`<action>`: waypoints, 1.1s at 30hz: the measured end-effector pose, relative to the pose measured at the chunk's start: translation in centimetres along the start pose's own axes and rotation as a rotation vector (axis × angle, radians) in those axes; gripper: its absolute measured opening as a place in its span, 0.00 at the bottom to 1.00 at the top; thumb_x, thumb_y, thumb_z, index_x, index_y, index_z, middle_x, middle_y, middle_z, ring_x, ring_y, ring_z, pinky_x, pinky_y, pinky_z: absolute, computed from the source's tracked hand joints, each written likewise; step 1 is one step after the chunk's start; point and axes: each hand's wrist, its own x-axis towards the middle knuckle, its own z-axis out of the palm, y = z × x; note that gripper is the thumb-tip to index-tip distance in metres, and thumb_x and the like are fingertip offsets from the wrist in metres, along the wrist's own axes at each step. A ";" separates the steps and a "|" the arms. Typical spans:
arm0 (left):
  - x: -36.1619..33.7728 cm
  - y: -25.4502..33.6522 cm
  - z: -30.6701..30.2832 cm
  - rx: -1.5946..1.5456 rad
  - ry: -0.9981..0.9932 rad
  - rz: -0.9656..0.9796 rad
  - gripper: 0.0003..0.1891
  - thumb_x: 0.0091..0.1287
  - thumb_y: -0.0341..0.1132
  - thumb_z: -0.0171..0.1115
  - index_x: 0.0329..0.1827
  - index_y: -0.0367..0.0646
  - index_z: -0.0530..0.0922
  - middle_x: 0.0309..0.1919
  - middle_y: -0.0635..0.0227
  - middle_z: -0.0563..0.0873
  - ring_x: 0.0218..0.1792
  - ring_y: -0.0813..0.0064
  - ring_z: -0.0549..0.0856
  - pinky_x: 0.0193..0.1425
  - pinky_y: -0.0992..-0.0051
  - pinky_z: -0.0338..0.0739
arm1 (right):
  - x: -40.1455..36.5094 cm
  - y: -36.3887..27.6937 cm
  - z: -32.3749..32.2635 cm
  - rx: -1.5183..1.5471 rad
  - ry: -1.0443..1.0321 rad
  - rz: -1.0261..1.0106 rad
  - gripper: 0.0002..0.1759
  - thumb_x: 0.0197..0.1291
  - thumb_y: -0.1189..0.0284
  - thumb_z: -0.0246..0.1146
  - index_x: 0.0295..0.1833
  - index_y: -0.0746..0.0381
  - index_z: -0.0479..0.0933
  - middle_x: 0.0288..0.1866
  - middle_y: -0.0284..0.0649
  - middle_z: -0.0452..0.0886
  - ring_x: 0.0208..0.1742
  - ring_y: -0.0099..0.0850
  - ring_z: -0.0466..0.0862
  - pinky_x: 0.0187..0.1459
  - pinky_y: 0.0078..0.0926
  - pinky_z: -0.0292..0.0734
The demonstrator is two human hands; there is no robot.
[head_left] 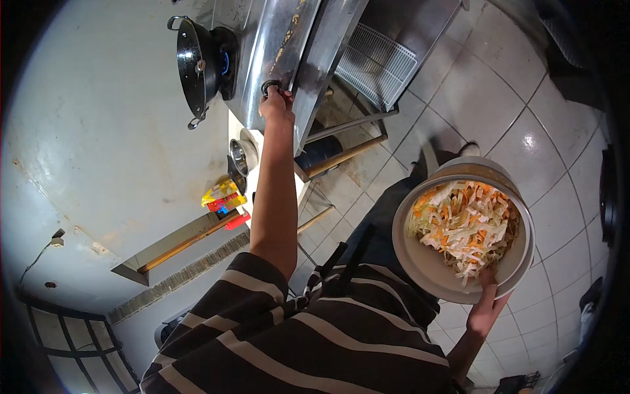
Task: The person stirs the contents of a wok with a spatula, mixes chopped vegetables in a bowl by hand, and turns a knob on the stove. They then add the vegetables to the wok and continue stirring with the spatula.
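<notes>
My left hand (277,105) reaches out to the metal stove front, its fingers closed round a dark round knob (270,86). Beyond it, a black two-handled wok (197,67) sits over a burner (225,62) where a small blue flame shows. On the right, my right hand (486,299) grips the near rim of a large pale bowl (420,259), thumb over the edge and the other fingers mostly hidden beneath. Shredded cabbage and carrot (466,226) fill much of the bowl, touching the thumb.
A small metal bowl (243,156) and yellow and red packets (224,194) lie beside the stove. Below the metal counter are a wire rack (375,62) and wooden-looking bars (348,157). The floor is tiled (505,111); a wall (98,131) stands at left.
</notes>
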 end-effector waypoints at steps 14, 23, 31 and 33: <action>-1.7 0.1 0.0 0.089 0.161 -0.021 0.15 0.68 0.44 0.63 0.41 0.42 0.72 0.23 0.67 0.78 0.17 0.73 0.77 0.19 0.75 0.72 | -0.2 1.1 -0.1 0.082 0.024 0.075 0.38 0.67 0.73 0.58 0.79 0.68 0.52 0.74 0.48 0.65 0.72 0.37 0.66 0.72 0.33 0.58; -15.4 -5.8 1.2 0.399 -0.432 -0.125 0.36 0.69 0.73 0.49 0.38 0.42 0.75 0.27 0.66 0.79 0.24 0.74 0.79 0.27 0.72 0.75 | 0.7 -0.5 -0.1 0.021 -0.007 0.054 0.38 0.68 0.74 0.56 0.80 0.67 0.51 0.75 0.47 0.64 0.71 0.35 0.66 0.71 0.30 0.58; -30.0 -5.6 -1.5 0.186 -1.037 -0.179 0.35 0.78 0.64 0.33 0.71 0.44 0.65 0.62 0.60 0.77 0.64 0.68 0.77 0.69 0.64 0.72 | 2.0 -7.4 1.2 -0.074 -0.202 -0.176 0.31 0.64 0.71 0.59 0.72 0.68 0.65 0.64 0.45 0.76 0.64 0.34 0.73 0.66 0.31 0.66; -33.0 -3.4 -3.1 -0.089 -1.078 -0.210 0.40 0.76 0.68 0.32 0.78 0.44 0.57 0.74 0.57 0.65 0.75 0.64 0.66 0.77 0.60 0.61 | 0.8 -8.8 2.0 -0.005 -0.292 -0.247 0.34 0.63 0.71 0.59 0.74 0.68 0.63 0.65 0.46 0.75 0.65 0.34 0.74 0.67 0.31 0.66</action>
